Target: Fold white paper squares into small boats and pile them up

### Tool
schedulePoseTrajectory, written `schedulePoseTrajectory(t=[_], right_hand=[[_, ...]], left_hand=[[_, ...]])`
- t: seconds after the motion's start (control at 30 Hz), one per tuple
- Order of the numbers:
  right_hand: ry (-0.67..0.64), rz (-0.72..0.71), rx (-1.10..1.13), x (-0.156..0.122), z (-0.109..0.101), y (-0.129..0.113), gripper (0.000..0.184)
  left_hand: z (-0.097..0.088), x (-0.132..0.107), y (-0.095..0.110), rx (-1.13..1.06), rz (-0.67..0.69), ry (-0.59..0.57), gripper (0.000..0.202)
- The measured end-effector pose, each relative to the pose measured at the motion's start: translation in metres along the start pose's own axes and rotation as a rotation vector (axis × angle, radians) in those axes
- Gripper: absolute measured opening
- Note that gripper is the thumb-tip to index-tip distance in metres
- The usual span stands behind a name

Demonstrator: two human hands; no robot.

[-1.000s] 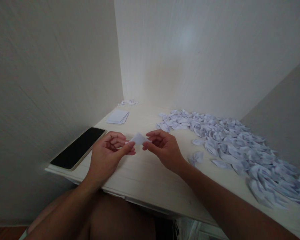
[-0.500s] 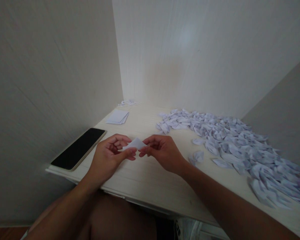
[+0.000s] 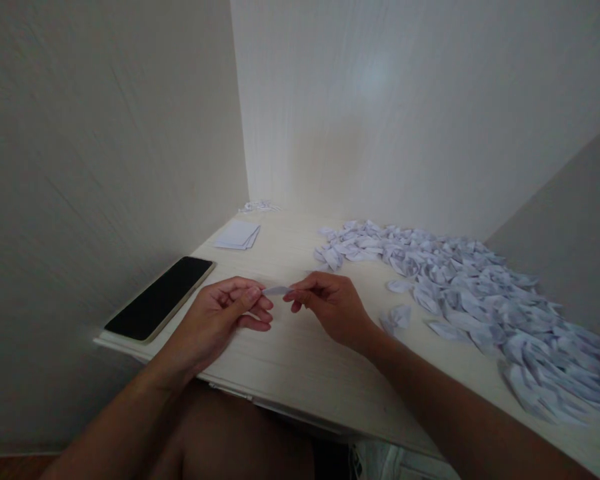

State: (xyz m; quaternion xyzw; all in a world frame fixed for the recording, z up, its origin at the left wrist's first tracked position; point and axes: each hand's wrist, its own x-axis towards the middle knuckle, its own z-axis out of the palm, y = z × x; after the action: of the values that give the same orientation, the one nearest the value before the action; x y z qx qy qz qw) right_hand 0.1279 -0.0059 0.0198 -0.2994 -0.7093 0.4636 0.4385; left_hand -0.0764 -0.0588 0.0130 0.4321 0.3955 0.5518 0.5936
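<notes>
A small white slip of paper [image 3: 276, 291] is pinched between both hands just above the pale wooden desk [image 3: 300, 360]. My left hand [image 3: 220, 317] grips its left end with thumb and fingers. My right hand [image 3: 330, 307] pinches its right end. The slip now looks narrow and folded flat, seen almost edge-on. A wide heap of several folded white paper pieces [image 3: 460, 293] spreads across the desk to the right of my right hand.
A black phone [image 3: 160, 297] lies at the desk's left edge. A small stack of white paper slips [image 3: 239, 235] sits farther back, with paper scraps [image 3: 259, 206] in the corner. Walls enclose the desk on the left, back and right. My knees are below the front edge.
The paper slip, seen as a broader triangle before, has been flattened into a narrow strip between the fingertips. Both hands stayed in about the same place.
</notes>
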Motion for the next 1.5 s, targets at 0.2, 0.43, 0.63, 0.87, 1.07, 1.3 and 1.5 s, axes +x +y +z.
schedulePoseTrajectory(t=[0.2,0.43,0.63,0.87,1.07,1.3,1.5], right_hand=[[-0.126,0.058,0.104,0.002,-0.006,-0.003,0.014],[-0.258,0.167,0.139,0.006,-0.012,0.000,0.014],[-0.137,0.129,-0.011,0.003,-0.006,0.000,0.014],[-0.128,0.071,-0.091,0.002,-0.006,-0.011,0.008],[-0.205,0.102,0.080,0.001,-0.004,-0.001,0.008],[-0.257,0.159,0.234,0.001,-0.003,0.004,0.014],[-0.293,0.193,0.272,0.001,-0.003,0.002,0.016]], left_hand=[[-0.012,-0.002,0.005,-0.080,-0.127,-0.078,0.023],[-0.022,-0.001,0.007,0.191,-0.106,-0.136,0.016],[-0.013,-0.003,0.004,0.382,0.035,-0.103,0.019],[-0.008,-0.009,0.007,0.547,0.318,-0.154,0.014],[-0.010,-0.013,0.013,0.622,0.430,-0.164,0.014],[-0.008,-0.011,0.009,0.521,0.409,-0.082,0.011],[-0.011,-0.011,0.007,0.592,0.385,-0.035,0.010]])
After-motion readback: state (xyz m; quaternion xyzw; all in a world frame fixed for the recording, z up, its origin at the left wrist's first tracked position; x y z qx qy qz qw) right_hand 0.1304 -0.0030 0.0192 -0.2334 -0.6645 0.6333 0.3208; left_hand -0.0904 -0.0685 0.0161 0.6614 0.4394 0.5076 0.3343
